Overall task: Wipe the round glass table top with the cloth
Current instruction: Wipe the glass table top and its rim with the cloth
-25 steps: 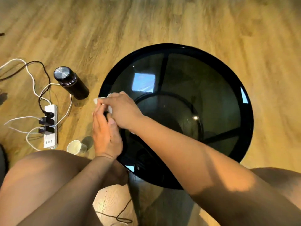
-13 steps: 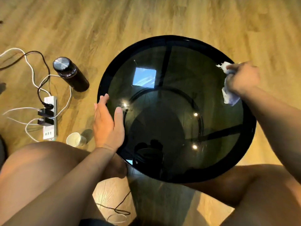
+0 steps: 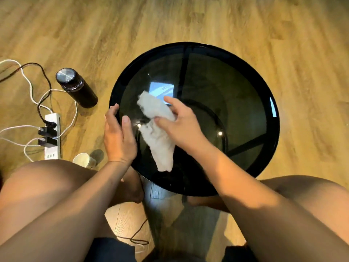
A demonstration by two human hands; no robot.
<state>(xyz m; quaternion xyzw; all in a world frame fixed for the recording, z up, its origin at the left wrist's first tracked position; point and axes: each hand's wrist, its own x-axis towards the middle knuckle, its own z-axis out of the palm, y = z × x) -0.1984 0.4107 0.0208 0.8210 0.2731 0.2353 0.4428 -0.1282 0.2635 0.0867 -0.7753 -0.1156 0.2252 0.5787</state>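
Note:
The round dark glass table top (image 3: 236,103) with a black rim fills the middle of the head view, between my knees. A white cloth (image 3: 158,133) lies stretched out on its left part, running from near the bright window reflection down toward the near rim. My right hand (image 3: 181,123) pinches the cloth near its upper half between thumb and fingers. My left hand (image 3: 118,135) rests against the table's left rim, fingers apart, thumb on the glass, holding nothing.
On the wood floor to the left stand a dark bottle with a metal cap (image 3: 76,87), a white power strip (image 3: 52,137) with plugs and trailing cables, and a paper cup (image 3: 84,160). A thin cable (image 3: 136,237) lies between my legs.
My right hand has swept the cloth from the table's right rim across to the left part, and the cloth now lies stretched out long. My left hand stays at the left rim.

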